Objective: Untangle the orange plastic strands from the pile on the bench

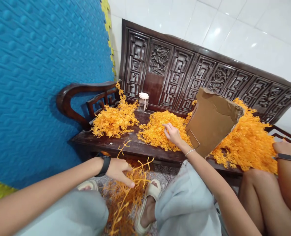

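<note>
My left hand [119, 171] is above the floor in front of the bench, its fingers closed around a thin orange branched plastic strand [141, 170]. The strand's forks stick out past the fingers; the exact grip is partly hidden by the hand. On the bench seat, my right hand [172, 133] reaches over the middle pile of small orange plastic pieces [157, 126]. Its index finger is stretched out apart from the others, and I see nothing held in it. More orange branched strands [125, 200] lie in a heap between my feet.
The dark carved wooden bench [133, 139] also bears a left orange pile [114, 119], a lidded cup [143, 101], a tilted cardboard piece [209, 118] and a large right pile [250, 141]. Another person's hand [285, 147] is beside that pile. Blue foam matting [37, 82] is at left.
</note>
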A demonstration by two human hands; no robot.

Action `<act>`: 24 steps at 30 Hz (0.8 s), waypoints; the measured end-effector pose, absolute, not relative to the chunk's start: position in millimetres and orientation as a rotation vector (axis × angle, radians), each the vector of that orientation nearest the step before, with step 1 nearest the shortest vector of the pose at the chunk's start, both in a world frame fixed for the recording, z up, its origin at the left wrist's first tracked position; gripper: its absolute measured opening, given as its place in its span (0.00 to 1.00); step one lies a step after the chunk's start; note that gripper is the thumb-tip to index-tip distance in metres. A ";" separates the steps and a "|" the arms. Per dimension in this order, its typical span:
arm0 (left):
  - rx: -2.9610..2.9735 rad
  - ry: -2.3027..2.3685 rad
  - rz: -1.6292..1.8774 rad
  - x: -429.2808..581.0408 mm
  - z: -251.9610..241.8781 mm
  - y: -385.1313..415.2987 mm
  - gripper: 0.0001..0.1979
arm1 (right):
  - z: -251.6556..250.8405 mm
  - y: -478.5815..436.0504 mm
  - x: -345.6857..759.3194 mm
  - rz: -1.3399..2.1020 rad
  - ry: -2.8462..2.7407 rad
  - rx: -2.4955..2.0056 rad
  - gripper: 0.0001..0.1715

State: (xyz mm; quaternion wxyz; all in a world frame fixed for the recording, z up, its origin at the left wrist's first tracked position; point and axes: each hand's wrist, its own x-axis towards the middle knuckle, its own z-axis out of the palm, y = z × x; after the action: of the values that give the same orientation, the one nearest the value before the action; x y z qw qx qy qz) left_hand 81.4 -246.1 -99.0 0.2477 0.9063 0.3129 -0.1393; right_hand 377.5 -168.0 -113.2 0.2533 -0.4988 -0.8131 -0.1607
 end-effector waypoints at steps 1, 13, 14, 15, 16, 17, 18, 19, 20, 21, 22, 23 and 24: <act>2.487 0.869 -0.414 79.8 -102.1 -246.6 0.24 | -112.8 -168.3 376.3 -0.441 -2.224 -1.346 0.18; 2.736 0.967 -0.378 79.2 -100.6 -266.5 0.18 | -116.7 -160.3 361.9 -0.450 -2.437 -1.327 0.12; 2.703 0.973 -0.444 77.1 -104.3 -268.9 0.15 | -117.0 -160.1 361.3 -0.455 -2.452 -1.323 0.12; 2.690 0.974 -0.464 75.7 -106.2 -270.1 0.14 | -117.2 -160.0 360.8 -0.459 -2.460 -1.320 0.12; 2.692 0.977 -0.453 75.3 -105.8 -269.7 0.14 | -117.5 -160.0 360.7 -0.462 -2.464 -1.319 0.12; 2.708 0.982 -0.414 75.8 -103.0 -268.0 0.14 | -117.8 -159.9 360.7 -0.464 -2.465 -1.320 0.12; 2.739 0.995 -0.336 77.2 -98.5 -265.3 0.16 | -118.2 -159.7 361.0 -0.465 -2.468 -1.323 0.12; 2.776 1.016 -0.231 79.0 -93.1 -262.2 0.19 | -118.7 -159.4 361.4 -0.466 -2.473 -1.328 0.12; 2.809 1.041 -0.112 80.7 -88.1 -259.1 0.21 | -119.3 -159.0 362.0 -0.469 -2.479 -1.335 0.12; 2.814 1.069 -0.020 81.7 -84.6 -256.9 0.23 | -120.0 -158.5 362.7 -0.474 -2.486 -1.344 0.12; 2.791 1.094 0.027 81.6 -83.4 -255.9 0.24 | -120.8 -158.0 363.5 -0.478 -2.493 -1.352 0.13; 2.748 1.110 0.030 80.2 -84.9 -256.4 0.23 | -121.5 -157.6 364.2 -0.483 -2.499 -1.361 0.13; 2.691 1.114 -0.009 77.6 -88.7 -258.3 0.22 | -122.2 -157.2 365.0 -0.489 -2.504 -1.370 0.13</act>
State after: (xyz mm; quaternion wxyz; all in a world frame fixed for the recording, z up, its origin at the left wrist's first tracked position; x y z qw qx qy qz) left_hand 77.6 -258.3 -88.7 0.1143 0.9179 0.3800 -0.0029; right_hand 365.0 -157.2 -122.2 0.1228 -0.4695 -0.8582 -0.1675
